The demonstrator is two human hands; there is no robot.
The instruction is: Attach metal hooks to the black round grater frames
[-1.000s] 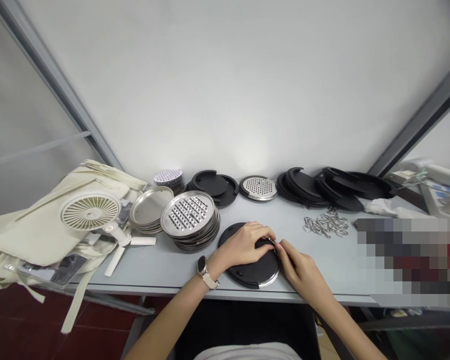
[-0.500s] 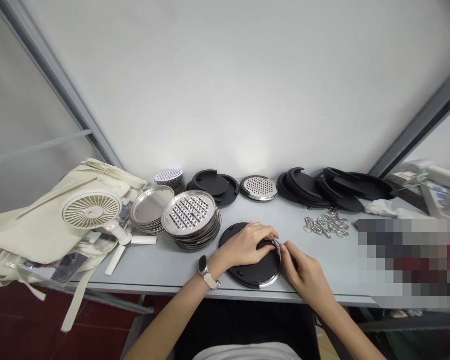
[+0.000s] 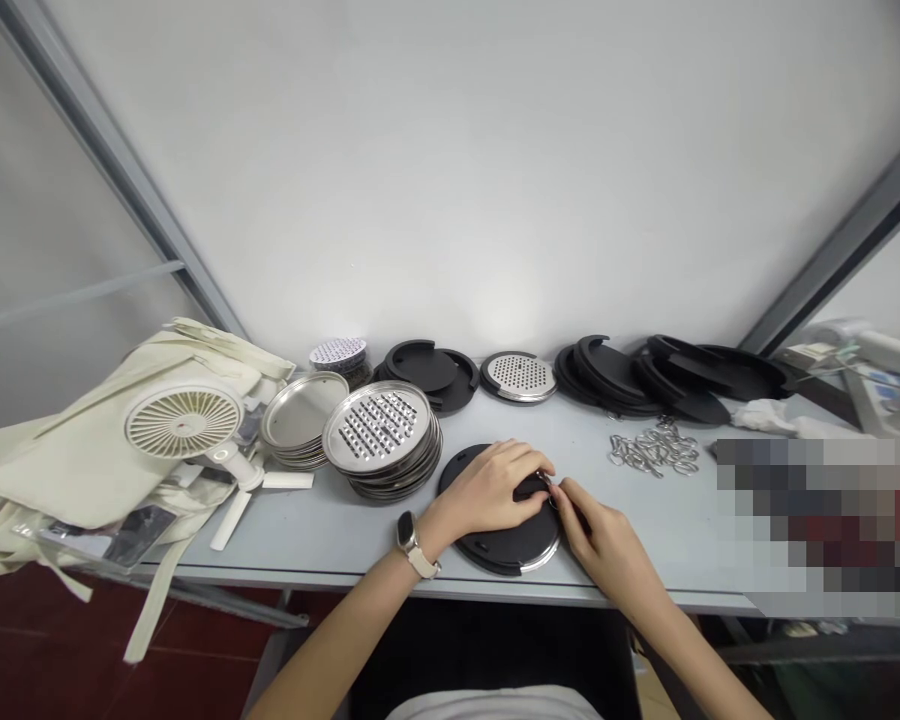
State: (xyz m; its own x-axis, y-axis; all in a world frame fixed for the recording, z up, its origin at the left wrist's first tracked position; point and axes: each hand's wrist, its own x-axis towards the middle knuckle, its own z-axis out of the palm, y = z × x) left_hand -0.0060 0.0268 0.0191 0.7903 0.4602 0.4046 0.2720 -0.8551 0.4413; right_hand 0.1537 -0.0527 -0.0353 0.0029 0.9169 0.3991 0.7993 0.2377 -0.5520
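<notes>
A round black plastic grater base (image 3: 506,545) with a shiny metal edge at its lower right lies at the table's front. My left hand (image 3: 495,485) is on top of it, fingers curled over its right part with thumb and fingertips near a small metal clip (image 3: 544,482). My right hand (image 3: 600,535), at the base's right edge, pinches this clip between thumb and forefinger. The fingers partly hide the clip. Several loose wire clips (image 3: 654,452) lie in a heap to the right, beyond my right hand.
Stacked metal grater discs (image 3: 379,428) and plain metal discs (image 3: 300,415) stand to the left. Black bases (image 3: 607,372) line the back, beside one fitted with a perforated disc (image 3: 522,377). A white fan (image 3: 185,422) and cream bag (image 3: 97,440) occupy the left end.
My right hand has shifted slightly left and up along the base's edge with the clip. My left hand stays over the base, nearly unmoved.
</notes>
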